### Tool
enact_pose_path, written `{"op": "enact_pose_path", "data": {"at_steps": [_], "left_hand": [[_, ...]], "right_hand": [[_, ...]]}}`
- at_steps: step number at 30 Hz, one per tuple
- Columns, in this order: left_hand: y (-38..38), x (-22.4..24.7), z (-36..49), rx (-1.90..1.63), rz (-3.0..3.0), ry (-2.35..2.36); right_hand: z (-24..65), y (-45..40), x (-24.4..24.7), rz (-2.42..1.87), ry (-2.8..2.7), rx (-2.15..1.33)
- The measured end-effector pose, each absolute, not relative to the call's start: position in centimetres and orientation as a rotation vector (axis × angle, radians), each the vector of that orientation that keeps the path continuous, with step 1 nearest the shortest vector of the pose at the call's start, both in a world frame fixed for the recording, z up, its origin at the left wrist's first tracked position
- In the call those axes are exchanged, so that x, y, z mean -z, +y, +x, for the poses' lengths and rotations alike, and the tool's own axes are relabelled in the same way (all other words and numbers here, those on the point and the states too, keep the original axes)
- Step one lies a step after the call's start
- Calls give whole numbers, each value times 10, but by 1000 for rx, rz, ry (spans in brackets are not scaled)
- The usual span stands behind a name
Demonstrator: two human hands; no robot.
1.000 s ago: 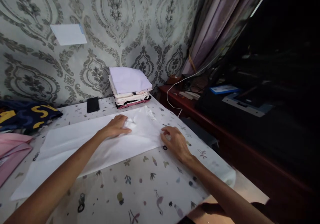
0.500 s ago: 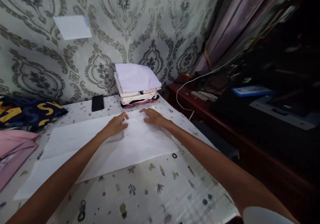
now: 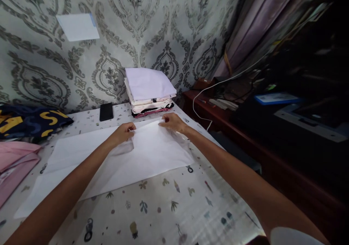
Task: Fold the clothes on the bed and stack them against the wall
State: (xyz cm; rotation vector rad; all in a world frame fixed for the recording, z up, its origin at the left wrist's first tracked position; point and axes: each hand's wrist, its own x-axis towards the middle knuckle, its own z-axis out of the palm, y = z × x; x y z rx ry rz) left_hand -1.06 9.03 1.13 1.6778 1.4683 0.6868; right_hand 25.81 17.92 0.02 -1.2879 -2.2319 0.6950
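A thin white cloth (image 3: 152,150) lies spread over the patterned sheet, its left part reaching under my left forearm. At its far edge my left hand (image 3: 124,133) is closed, thumb and fingers pinching the fabric. My right hand (image 3: 173,123) pinches the same edge a little farther right. Between the two hands the edge is drawn fairly straight and slightly raised. Just beyond them stands a stack of folded clothes (image 3: 151,85), with a pale lilac piece on top. Whether the white cloth is a garment, I cannot tell.
A black phone (image 3: 106,112) lies near the wall. Dark printed clothing (image 3: 35,121) and pink clothing (image 3: 17,161) sit at the left. To the right, a white cable (image 3: 201,90) trails over a dark red desk (image 3: 201,101). A white sheet (image 3: 79,27) hangs on the wallpaper.
Both hands have gone from loosely spread fingers on the cloth to pinching its far edge. The right hand has moved slightly right and up, and the edge is lifted a little.
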Motion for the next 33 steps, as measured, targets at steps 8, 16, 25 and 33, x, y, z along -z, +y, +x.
{"op": "enact_pose_path", "data": {"at_steps": [8,16,25,33], "left_hand": [[81,-1,-4,-448,2224,1858],[88,-10,39,-581,2540,1527],[146,7,99,-387,2280,1827],[164,9,87,-703,2184,1850]], "right_hand": [[252,162,7,-1425,-2114,-480],[314,56,-17,-1542,-2023,-615],[331,-10,-4,-1682,-1980,-718],[337,0,3,-1473,-1933,-785]]}}
